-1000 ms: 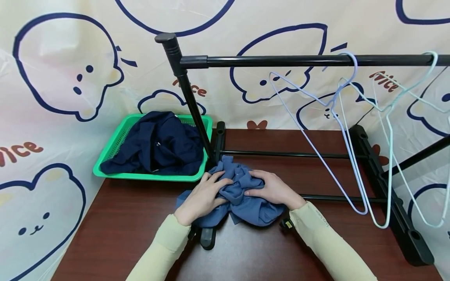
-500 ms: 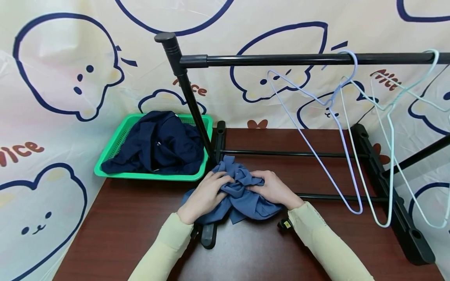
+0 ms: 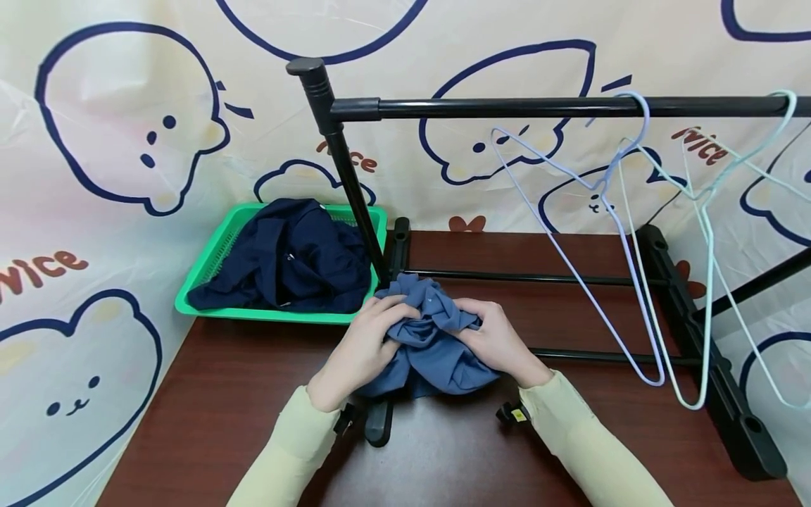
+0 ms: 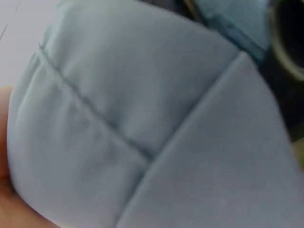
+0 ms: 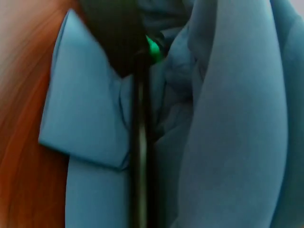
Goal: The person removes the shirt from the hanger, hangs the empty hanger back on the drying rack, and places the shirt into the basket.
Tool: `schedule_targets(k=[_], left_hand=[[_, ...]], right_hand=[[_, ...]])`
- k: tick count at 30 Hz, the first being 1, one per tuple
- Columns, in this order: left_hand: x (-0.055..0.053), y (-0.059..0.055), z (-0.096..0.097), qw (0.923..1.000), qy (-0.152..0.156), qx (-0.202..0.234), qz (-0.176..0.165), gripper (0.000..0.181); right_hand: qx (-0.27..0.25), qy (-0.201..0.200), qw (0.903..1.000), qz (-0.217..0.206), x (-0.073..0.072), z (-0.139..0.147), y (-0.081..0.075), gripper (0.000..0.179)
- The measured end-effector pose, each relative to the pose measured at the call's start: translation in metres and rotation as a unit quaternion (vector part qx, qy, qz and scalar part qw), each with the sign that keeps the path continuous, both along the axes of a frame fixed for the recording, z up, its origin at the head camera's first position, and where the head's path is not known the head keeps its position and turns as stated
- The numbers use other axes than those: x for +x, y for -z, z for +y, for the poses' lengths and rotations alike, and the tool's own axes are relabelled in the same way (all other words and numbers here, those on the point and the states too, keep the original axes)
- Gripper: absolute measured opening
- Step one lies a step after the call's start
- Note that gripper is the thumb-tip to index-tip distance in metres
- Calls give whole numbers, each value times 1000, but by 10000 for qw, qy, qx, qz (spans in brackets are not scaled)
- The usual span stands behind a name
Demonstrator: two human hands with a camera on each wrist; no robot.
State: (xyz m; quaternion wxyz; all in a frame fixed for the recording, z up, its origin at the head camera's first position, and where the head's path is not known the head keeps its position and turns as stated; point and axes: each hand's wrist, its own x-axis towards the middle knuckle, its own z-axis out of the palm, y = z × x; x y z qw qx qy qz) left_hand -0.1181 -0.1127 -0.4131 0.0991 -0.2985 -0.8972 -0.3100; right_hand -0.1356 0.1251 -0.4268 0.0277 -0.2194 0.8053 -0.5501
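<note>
A crumpled blue garment (image 3: 437,352) is bunched between the two hands, over the rack's left foot. Its folds hide what kind of garment it is. At its left side the left hand (image 3: 366,348) grips the cloth, fingers over the top. The right hand (image 3: 497,340) holds the opposite side, its fingertips partly sunk in the folds. Seams on the garment (image 4: 147,142) fill most of the left wrist view, with a bit of the hand at that view's left edge. In the right wrist view, a flap of the garment (image 5: 88,104) hangs down over the tabletop.
A green basket (image 3: 190,296) with a dark navy garment (image 3: 298,260) stands at the back left. The black clothes rack (image 3: 494,108) spans the right side, bearing a lavender hanger (image 3: 576,271) and a mint hanger (image 3: 708,282). Below is a brown table (image 3: 253,422).
The garment has been gathered tighter, its left and lower parts drawn in and raised slightly. Both hands keep their hold. The hangers sway a little.
</note>
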Motion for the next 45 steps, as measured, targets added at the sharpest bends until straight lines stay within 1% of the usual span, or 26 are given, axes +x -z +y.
schedule_targets(k=[3, 7, 11, 14, 16, 18, 20, 22, 24, 27, 29, 30, 31, 33, 35, 36, 38, 39, 40, 41, 42, 44, 45], left_hand=[[4, -12, -5, 9996, -72, 251, 106, 35], [11, -27, -13, 9977, -206, 560, 319, 41], [19, -45, -25, 9938, -400, 813, 648, 46], [24, -59, -37, 9876, -607, 1060, 985, 45], [27, -71, -45, 9814, -783, 1224, 1252, 43], [30, -85, -53, 9736, -984, 1343, 1561, 40], [33, -101, -60, 9638, -1217, 1400, 1915, 36], [35, -117, -65, 9507, -1435, 1478, 2319, 31], [36, -132, -70, 9328, -1698, 1596, 2751, 24], [34, -151, -75, 9014, -2077, 1899, 3291, 17], [30, -158, -80, 8819, -2291, 2107, 3541, 16], [27, -160, -83, 8741, -2355, 2202, 3634, 16], [24, -162, -86, 8678, -2411, 2276, 3701, 15], [15, -161, -93, 8614, -2493, 2340, 3757, 15], [7, -158, -100, 8616, -2541, 2347, 3715, 14], [4, -156, -102, 8640, -2553, 2338, 3656, 15], [-4, -151, -108, 8730, -2559, 2259, 3484, 15], [-8, -146, -112, 8776, -2579, 2222, 3376, 16], [-13, -140, -117, 8827, -2609, 2191, 3237, 17], [-19, -132, -124, 8884, -2612, 2108, 3133, 19], [-26, -123, -131, 8939, -2667, 2072, 2947, 23], [-40, -101, -147, 9035, -2812, 1969, 2567, 31], [-47, -90, -155, 9080, -2894, 1909, 2354, 35]], right_hand=[[-263, -88, 9996, 44, 10, -7, -25, 27], [-536, -142, 9984, 70, 14, -16, -44, 26], [-833, -343, 9958, 182, 13, -30, -59, 26], [-1078, -574, 9917, 400, 9, -45, -73, 27], [-1228, -716, 9881, 585, 6, -57, -85, 26], [-1396, -845, 9838, 741, 3, -70, -98, 24], [-1551, -950, 9789, 929, -1, -83, -112, 24], [-1737, -1060, 9724, 1145, -5, -97, -125, 25], [-1956, -1201, 9625, 1443, -9, -111, -136, 26], [-2317, -1399, 9438, 1895, -15, -130, -148, 27], [-2500, -1455, 9309, 2230, -18, -141, -154, 28], [-2531, -1427, 9256, 2425, -20, -147, -155, 29], [-2518, -1360, 9223, 2596, -21, -151, -156, 29], [-2387, -1180, 9188, 2913, -25, -159, -156, 31], [-2150, -1005, 9172, 3200, -33, -166, -149, 32], [-2001, -922, 9181, 3294, -38, -169, -143, 33], [-1678, -784, 9240, 3345, -49, -175, -128, 36], [-1514, -726, 9284, 3315, -54, -178, -120, 37], [-1311, -650, 9336, 3270, -59, -181, -111, 38], [-1095, -571, 9405, 3167, -64, -184, -102, 40], [-849, -482, 9482, 3022, -65, -186, -95, 41], [-355, -339, 9605, 2740, -68, -189, -83, 42], [-132, -278, 9649, 2609, -69, -190, -77, 43]])
